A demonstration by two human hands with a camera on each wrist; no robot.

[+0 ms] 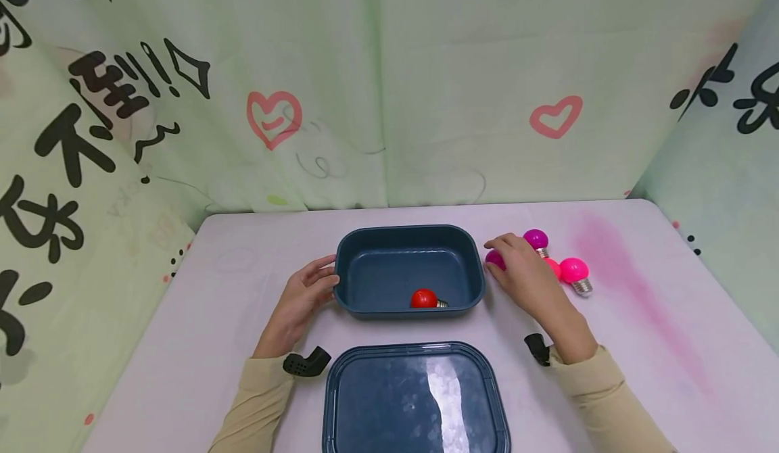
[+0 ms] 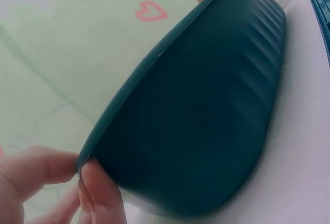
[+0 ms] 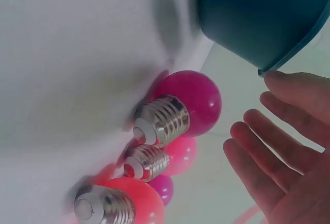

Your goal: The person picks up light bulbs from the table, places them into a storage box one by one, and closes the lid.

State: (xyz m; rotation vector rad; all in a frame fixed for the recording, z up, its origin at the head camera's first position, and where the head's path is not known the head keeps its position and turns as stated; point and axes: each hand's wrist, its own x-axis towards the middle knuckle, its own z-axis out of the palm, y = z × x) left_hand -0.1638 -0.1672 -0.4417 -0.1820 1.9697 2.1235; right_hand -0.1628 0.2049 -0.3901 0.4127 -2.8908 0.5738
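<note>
A dark blue rectangular container (image 1: 408,236) stands on the table with a red light bulb (image 1: 422,298) lying inside, near its front wall. My left hand (image 1: 306,297) holds the container's left end, thumb and fingers pinching the rim (image 2: 154,64). Beyond the right end, my right hand (image 1: 528,278) hovers over several light bulbs, its fingers (image 3: 263,162) extended and holding nothing. Closest to it is a magenta bulb (image 3: 198,103), partly covered by the hand in the head view. A purple bulb (image 1: 535,239), a red-pink bulb (image 1: 553,268) and a pink bulb (image 1: 574,270) lie grouped beside it.
In front of the container a dark blue lid (image 1: 408,399) lies flat on the white table (image 1: 627,345). A pink stain marks the cloth right of the bulbs. Pale green curtains (image 1: 450,149) with hearts and black lettering hang behind and at both sides.
</note>
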